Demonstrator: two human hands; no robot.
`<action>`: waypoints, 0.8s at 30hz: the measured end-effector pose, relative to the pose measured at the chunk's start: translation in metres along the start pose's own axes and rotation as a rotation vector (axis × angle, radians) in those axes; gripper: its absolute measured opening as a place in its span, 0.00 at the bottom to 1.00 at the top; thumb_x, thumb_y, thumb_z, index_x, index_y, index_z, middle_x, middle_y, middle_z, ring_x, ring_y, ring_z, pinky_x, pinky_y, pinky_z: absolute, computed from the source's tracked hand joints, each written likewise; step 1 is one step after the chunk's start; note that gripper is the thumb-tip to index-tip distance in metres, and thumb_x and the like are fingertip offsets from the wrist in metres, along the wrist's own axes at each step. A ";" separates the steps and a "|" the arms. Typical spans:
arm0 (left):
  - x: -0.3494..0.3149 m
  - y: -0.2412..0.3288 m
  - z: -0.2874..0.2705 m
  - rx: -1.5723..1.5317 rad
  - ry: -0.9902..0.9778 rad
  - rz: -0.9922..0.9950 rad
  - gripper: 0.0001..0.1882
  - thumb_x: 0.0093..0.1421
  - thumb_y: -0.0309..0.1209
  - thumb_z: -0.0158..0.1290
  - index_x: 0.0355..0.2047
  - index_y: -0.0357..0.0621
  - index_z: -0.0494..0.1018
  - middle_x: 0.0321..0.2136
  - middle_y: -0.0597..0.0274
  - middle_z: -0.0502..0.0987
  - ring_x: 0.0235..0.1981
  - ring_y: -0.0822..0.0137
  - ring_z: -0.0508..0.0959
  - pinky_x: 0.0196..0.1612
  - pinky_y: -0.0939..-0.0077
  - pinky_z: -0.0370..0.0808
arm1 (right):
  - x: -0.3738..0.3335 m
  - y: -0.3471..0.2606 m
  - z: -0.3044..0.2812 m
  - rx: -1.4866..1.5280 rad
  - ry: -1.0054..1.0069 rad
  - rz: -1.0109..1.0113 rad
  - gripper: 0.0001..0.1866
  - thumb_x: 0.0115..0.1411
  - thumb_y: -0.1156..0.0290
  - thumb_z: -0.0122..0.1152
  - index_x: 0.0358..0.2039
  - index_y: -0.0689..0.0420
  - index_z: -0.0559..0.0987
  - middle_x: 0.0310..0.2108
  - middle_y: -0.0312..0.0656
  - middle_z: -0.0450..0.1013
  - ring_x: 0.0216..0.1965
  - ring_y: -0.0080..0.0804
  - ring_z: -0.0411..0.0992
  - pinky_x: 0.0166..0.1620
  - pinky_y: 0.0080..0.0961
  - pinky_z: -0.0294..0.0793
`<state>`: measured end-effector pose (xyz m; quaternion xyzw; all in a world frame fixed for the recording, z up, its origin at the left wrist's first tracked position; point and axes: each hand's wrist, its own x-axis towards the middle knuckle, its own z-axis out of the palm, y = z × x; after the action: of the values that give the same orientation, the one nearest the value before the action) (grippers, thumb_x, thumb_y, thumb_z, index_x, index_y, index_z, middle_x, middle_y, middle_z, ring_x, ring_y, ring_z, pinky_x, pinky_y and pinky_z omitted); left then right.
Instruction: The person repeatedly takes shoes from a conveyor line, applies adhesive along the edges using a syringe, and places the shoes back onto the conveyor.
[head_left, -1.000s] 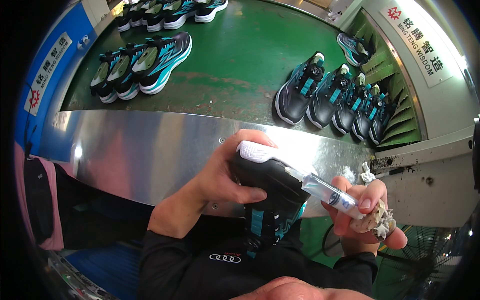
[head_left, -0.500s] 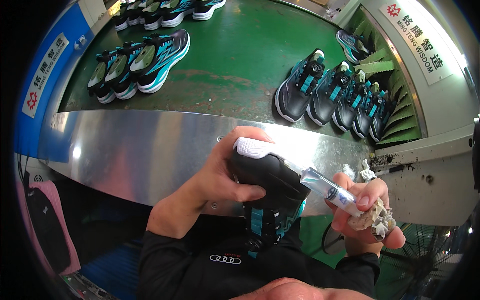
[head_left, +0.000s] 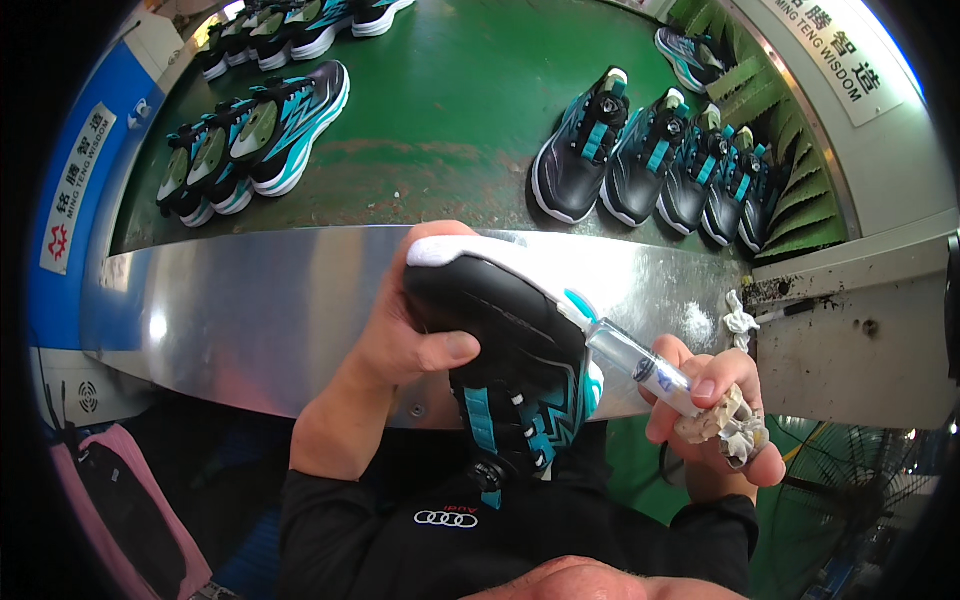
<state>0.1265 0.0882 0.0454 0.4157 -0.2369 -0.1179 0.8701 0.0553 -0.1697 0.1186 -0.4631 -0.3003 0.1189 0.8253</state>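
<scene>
My left hand (head_left: 385,335) grips a black sneaker (head_left: 500,315) with teal straps and a white sole, its toe pointing away from me. The thumb presses on the upper and the fingers wrap under the sole. In my right hand (head_left: 708,385) is a clear syringe (head_left: 637,362) with a dark plunger. Its tip meets the seam where the sole joins the upper, along the shoe's right side. A crumpled off-white lump (head_left: 728,428), perhaps dried glue, is also held against the right palm and fingers.
Beyond the metal ledge (head_left: 250,300), a green conveyor belt (head_left: 440,130) carries matching sneakers (head_left: 585,150) at right and more sneakers (head_left: 300,130) at left. Green flaps (head_left: 810,200) hang at the right opening. A pen (head_left: 790,310) and a white clump (head_left: 738,322) lie beside the ledge.
The sneaker and both hands have shifted slightly left in view, and the sneaker has tilted to show more of its side. The syringe tip stays at the sole edge. The whole view has shifted somewhat.
</scene>
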 end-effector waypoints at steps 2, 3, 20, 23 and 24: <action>-0.001 -0.002 0.001 -0.048 0.075 -0.021 0.41 0.39 0.28 0.66 0.55 0.41 0.58 0.45 0.56 0.71 0.48 0.63 0.72 0.52 0.67 0.70 | -0.004 0.003 -0.003 0.001 0.001 -0.003 0.44 0.42 0.41 0.69 0.48 0.66 0.68 0.34 0.48 0.67 0.35 0.33 0.69 0.37 0.20 0.67; 0.000 -0.001 0.002 -0.047 0.074 -0.032 0.41 0.39 0.28 0.66 0.55 0.41 0.58 0.45 0.56 0.71 0.48 0.63 0.72 0.52 0.67 0.70 | -0.007 0.004 -0.004 0.004 0.005 -0.005 0.45 0.42 0.41 0.69 0.48 0.66 0.68 0.34 0.48 0.67 0.35 0.33 0.69 0.37 0.20 0.67; 0.007 -0.011 -0.024 -0.090 0.255 -0.177 0.39 0.47 0.37 0.56 0.58 0.37 0.56 0.49 0.47 0.70 0.48 0.54 0.74 0.50 0.62 0.73 | -0.042 0.033 -0.024 0.047 0.108 0.043 0.44 0.41 0.46 0.72 0.50 0.67 0.68 0.37 0.45 0.65 0.37 0.31 0.68 0.41 0.22 0.66; 0.007 -0.015 -0.026 -0.177 0.267 -0.209 0.37 0.50 0.39 0.54 0.57 0.35 0.57 0.48 0.46 0.70 0.48 0.54 0.74 0.50 0.62 0.73 | -0.051 0.035 -0.028 0.056 0.113 0.081 0.44 0.41 0.46 0.72 0.50 0.67 0.68 0.38 0.45 0.65 0.37 0.30 0.67 0.41 0.20 0.63; 0.008 -0.015 -0.028 -0.226 0.248 -0.217 0.35 0.51 0.39 0.54 0.56 0.34 0.59 0.48 0.46 0.71 0.48 0.54 0.74 0.51 0.61 0.73 | -0.055 0.036 -0.029 0.049 0.093 0.104 0.44 0.41 0.47 0.73 0.50 0.67 0.68 0.38 0.44 0.65 0.37 0.30 0.67 0.40 0.19 0.62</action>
<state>0.1473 0.0943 0.0205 0.3498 -0.0672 -0.1846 0.9160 0.0325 -0.1962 0.0564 -0.4627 -0.2342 0.1474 0.8422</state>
